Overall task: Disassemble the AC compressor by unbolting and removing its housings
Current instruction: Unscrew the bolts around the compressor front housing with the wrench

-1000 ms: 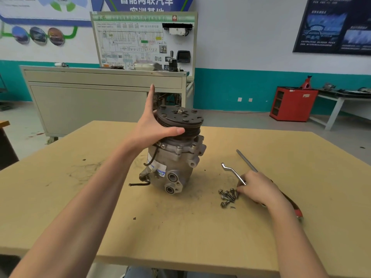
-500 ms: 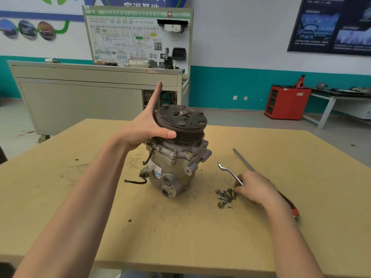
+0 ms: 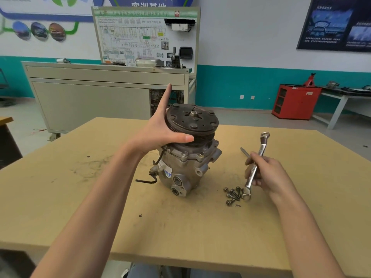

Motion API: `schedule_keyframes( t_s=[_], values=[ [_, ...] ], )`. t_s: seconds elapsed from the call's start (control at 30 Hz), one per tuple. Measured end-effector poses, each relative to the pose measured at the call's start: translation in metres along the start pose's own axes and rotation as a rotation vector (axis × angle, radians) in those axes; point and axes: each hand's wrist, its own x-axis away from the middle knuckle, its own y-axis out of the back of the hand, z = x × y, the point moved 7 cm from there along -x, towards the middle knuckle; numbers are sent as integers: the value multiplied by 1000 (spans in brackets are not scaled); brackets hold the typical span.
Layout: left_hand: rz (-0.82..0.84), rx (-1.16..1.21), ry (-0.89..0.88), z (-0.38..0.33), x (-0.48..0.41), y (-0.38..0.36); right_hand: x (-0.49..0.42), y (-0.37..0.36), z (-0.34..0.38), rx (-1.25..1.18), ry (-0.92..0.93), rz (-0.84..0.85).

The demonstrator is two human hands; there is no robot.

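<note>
Steadies compressor (image 3: 180, 169), left hand (image 3: 158, 133) spread on pulley (image 3: 192, 119); grips wrench (image 3: 262, 146) in right hand (image 3: 269, 175). Has bolts (image 3: 232, 194) out at right; must yet part housings (image 3: 192, 155).

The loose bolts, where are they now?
In the head view, the loose bolts lie in a small pile on the table, right of the compressor, beside the lower end of the wrench that the right hand holds.

"HV" heads diagram board (image 3: 130, 37); wall banner (image 3: 148, 4) partly cut, apparently "实训基地"; dark poster (image 3: 337, 23) illegible
</note>
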Motion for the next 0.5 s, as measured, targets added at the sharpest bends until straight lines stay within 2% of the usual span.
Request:
schedule_keyframes(
  t_s=[0.1,0.2,0.37,0.5],
  values=[
    [-8,-7,-55,-8,13,-5,3,-13,4,-333,-36,100],
    [24,-41,-112,-16,29,-14,6,-19,12,-548,15,175],
    [45,-98,-191,-25,48,-22,15,-27,23,-573,171,269],
    [16,-115,-203,-25,48,-25,22,-27,28,-540,243,268]
  ],
)
